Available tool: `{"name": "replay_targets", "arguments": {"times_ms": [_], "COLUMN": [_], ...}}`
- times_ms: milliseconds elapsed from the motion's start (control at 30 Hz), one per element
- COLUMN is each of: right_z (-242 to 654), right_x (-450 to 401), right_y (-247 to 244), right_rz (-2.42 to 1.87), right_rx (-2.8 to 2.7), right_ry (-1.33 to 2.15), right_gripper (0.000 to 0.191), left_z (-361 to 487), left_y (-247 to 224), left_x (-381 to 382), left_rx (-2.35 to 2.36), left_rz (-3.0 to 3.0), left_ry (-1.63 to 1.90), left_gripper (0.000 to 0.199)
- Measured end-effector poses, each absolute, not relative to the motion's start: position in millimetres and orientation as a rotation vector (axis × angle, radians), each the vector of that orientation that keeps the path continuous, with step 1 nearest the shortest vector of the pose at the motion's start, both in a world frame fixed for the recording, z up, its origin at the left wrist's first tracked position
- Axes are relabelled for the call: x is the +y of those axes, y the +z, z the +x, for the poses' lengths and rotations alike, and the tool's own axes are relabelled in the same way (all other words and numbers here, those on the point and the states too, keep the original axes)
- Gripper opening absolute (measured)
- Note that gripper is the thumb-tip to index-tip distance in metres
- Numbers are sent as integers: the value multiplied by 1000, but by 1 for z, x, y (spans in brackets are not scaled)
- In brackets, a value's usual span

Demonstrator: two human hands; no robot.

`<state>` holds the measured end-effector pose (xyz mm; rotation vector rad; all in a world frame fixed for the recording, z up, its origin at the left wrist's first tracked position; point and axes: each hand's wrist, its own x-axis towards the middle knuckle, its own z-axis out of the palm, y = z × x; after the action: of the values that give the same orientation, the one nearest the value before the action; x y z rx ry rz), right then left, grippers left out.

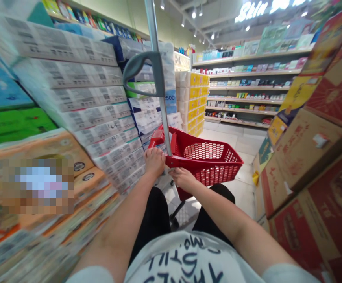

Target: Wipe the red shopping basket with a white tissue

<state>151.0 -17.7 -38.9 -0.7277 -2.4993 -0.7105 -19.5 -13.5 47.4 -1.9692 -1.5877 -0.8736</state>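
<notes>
A red rolling shopping basket (206,169) with perforated walls is in front of my knees, and nothing shows inside the part I can see. My left hand (155,162) is closed around the red handle part at its near left corner. My right hand (183,179) has its fingers curled at the basket's near edge, just below the rim; the fingertips are partly hidden. Between my hands and the basket rises a metal pole (162,114), which carries a grey loop handle (126,76). A dark caster (174,221) shows under the basket, between my legs.
White packs (97,106) are stacked high on the left, with orange tissue packs (94,173) nearer me. Yellow-and-white packs (196,102) stand beyond the basket. Cardboard cartons (315,145) line the right side. Stocked shelves (247,88) stand at the back of the tiled aisle (238,137).
</notes>
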Motion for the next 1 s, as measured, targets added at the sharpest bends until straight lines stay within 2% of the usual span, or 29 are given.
{"name": "replay_targets", "arguments": {"times_ms": [133,333,567,800,1000], "right_z": [142,146,136,138,128], "right_x": [-19,-29,-26,-29,-20], "right_y": [-27,-52,-26,-47,-26], "right_rz": [-764,-845,-832,-832,-830], "right_rx": [-2464,-2554,-2490,-2570,-2523], "right_ry": [-692,-604,-589,-517,-518], "right_gripper": [22,18,25,14,23], "left_z": [-20,-20,-18,-20,-22], "left_y": [47,47,49,48,50], "left_x": [-14,-17,-21,-20,-18], "left_rx": [-1584,-1591,-1612,-1597,-1618], "left_rz": [-1967,-1980,-1989,-1969,-1969], "left_ry": [-867,-843,-879,-891,-881], "left_gripper": [31,30,26,23,24]}}
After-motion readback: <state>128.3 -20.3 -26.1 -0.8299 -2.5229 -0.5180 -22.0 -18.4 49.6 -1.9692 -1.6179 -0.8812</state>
